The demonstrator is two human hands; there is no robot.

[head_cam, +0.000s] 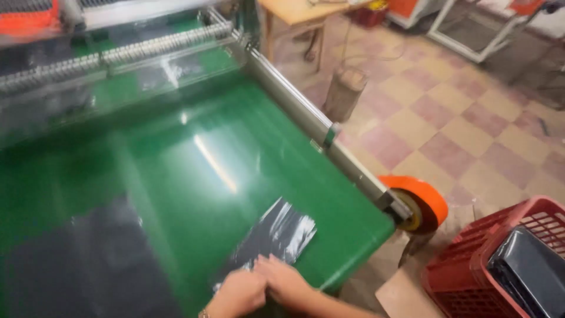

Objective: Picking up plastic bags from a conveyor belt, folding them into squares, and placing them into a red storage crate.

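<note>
- Here, at the bottom centre, the left hand (235, 293) and right hand (283, 281) press together, pinching the near edge of a shiny black bag (276, 234).
- The slick film could slip or crease if the pinch loosens.
- The bag lies flat just beyond the fingertips on the green belt (176, 159).
- At lower right, a red basket (465, 247) holds more black bags.

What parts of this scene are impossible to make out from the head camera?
- Left hand and right hand: wrists cut off by the bottom edge; fingertips blurred on the black plastic sheet, so the grip is unclear.
- Black stack in the red crate: cut by the right edge.
- Machine rollers behind the green belt: blurred by motion and glare.
- Orange wheel: partly hidden by the belt frame.
</note>
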